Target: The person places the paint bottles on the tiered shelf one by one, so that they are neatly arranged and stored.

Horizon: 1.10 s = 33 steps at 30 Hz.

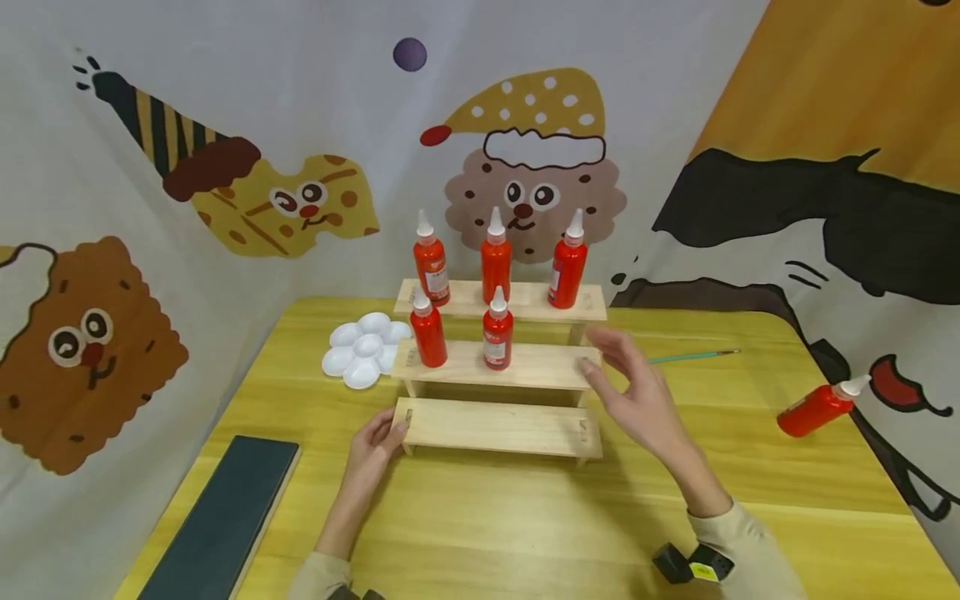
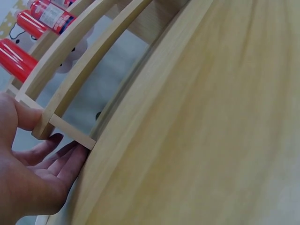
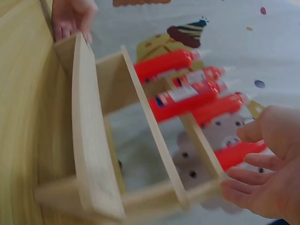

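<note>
A three-tier wooden step rack stands on the table. Three red squeeze bottles with white nozzle caps, one of them a middle bottle, are upright on its top tier. Two more, including a left bottle, stand on the middle tier; the lowest tier is bare. My left hand grips the left end of the lowest tier, thumb on the board and fingers beneath it. Beside the right end of the upper tiers, my right hand is held with fingers spread and nothing in them.
A red bottle lies on its side at the table's far right. Behind my right hand lies a thin green paintbrush. A white flower-shaped palette sits left of the rack, and a dark flat board lies at the front left.
</note>
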{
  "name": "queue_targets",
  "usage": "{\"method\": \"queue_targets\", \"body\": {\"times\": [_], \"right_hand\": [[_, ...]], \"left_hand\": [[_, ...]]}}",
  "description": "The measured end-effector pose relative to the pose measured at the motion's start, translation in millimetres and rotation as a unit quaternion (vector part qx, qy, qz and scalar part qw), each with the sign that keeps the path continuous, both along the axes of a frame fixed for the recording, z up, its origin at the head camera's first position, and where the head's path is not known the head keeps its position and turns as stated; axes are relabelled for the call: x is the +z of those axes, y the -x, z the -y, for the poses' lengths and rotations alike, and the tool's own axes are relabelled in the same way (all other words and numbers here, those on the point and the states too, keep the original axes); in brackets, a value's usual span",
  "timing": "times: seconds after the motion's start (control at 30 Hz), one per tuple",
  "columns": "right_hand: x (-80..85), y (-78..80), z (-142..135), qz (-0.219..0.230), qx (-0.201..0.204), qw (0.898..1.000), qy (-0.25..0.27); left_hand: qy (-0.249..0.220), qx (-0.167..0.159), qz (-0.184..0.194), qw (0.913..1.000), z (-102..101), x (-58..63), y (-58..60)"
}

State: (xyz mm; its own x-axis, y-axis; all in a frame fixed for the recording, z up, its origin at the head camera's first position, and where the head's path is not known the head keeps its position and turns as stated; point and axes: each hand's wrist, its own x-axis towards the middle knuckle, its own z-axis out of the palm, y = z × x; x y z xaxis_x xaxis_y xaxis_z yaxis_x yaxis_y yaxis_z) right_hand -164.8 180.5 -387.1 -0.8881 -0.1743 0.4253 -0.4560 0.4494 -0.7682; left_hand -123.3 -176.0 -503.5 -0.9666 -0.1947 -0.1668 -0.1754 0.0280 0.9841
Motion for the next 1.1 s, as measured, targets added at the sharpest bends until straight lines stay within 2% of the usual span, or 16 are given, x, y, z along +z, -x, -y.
{"method": "queue_targets", "body": {"times": [0.2,0.37,0.5,0.63,0.9,0.97,1.1], "right_hand": [[8.8,-19.0,-45.9,-0.053,-0.1,0.993,0.018],[15.4,-27.1,-75.9,-0.065,-0.189,0.98,0.023],[14.1,-28.4,-97.9,-0.085,-0.272,0.958,0.009],[9.3,-27.0,-123.2,-0.094,-0.344,0.934,0.018],[-14.3,-23.6,-166.7,-0.065,-0.448,0.892,0.023],[-19.8,-23.3,-175.6,-0.046,-0.469,0.881,0.033],[-31.2,-24.2,-190.7,0.002,-0.492,0.869,0.06]], "left_hand": [[0.014,-0.017,0.007,0.9997,-5.3,2.3,-2.0],[0.012,-0.022,0.011,0.9996,-5.7,1.1,-1.8],[0.012,-0.016,0.01,0.9997,-5.5,2.2,-0.2],[0.015,-0.017,0.001,0.9997,-5.2,4.8,2.3],[0.011,-0.006,0.004,0.9999,-1.3,6.6,0.3],[0.011,-0.003,0.005,0.9999,-1.4,6.8,-0.3],[0.018,-0.004,0.002,0.9998,-1.7,5.6,-0.6]]}}
